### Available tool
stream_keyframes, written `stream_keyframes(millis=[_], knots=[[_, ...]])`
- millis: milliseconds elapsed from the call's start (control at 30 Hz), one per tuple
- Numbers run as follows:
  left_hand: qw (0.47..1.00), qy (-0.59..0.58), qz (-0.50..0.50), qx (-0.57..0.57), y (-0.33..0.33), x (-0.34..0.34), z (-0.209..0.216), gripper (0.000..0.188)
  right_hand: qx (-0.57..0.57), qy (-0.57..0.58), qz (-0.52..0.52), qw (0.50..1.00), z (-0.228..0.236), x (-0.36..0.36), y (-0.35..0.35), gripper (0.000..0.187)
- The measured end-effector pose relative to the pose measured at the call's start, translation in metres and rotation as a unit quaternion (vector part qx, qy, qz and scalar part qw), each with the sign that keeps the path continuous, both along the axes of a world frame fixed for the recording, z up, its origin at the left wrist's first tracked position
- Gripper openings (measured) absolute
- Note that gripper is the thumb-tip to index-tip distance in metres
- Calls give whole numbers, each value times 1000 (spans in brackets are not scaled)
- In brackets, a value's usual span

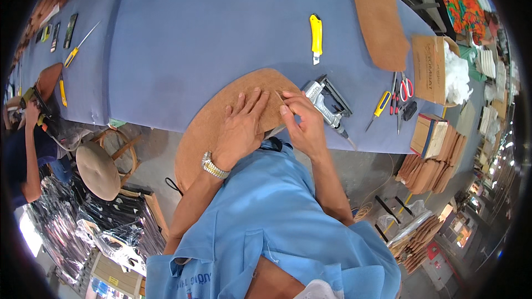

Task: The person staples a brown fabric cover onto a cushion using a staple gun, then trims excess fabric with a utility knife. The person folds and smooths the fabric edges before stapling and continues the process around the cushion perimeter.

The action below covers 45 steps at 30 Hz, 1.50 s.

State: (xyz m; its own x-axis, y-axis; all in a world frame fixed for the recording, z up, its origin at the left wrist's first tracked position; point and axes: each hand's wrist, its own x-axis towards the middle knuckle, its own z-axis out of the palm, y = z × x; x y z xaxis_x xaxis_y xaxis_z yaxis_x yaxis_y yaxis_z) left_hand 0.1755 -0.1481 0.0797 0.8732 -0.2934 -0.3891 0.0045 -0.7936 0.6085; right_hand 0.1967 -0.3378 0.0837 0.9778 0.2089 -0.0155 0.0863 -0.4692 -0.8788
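A curved brown upholstered panel (194,144) lies over the near edge of the blue-covered table, against my body. My left hand (241,124) rests flat on it, fingers spread, with a metal watch on that wrist. By the panel's right end, my right hand (303,124) has thumb and forefinger closed together; a thin, pale sliver shows at the fingertips, too small to name. Just right of that hand, a silver and black staple gun (328,102) lies on the table. Farther off is a yellow utility knife (316,36) with its blade end toward me.
A second brown piece (382,22) lies far right, near a screwdriver (379,109), red-handled scissors (406,89) and a cardboard box (429,69) of white stuffing. Brown panels (432,166) are stacked off the right edge. At left, a person's hand (32,113) grips a tool beside a round-seated stool (98,170).
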Motion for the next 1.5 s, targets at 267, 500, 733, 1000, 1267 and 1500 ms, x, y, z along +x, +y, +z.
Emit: stream_keyframes(millis=[267,500,733,1000,1267,1500], knots=[[999,32,-27,-10,4,6,7,97,28,-40,-104,993,-8,-20,10,21],[998,46,-48,-9,4,14,14,97,76,-26,-147,986,-17,-25,13,24],[996,41,-68,-46,8,19,14,93,123,17,-193,973,-27,-29,17,31],[987,-42,-59,-144,25,32,16,92,112,-2,-177,978,-24,-6,26,36],[983,-134,-91,-90,19,42,14,89,147,43,-176,972,-34,9,22,36],[993,-90,-49,-60,18,36,14,87,46,-114,-127,984,-30,9,26,25]])
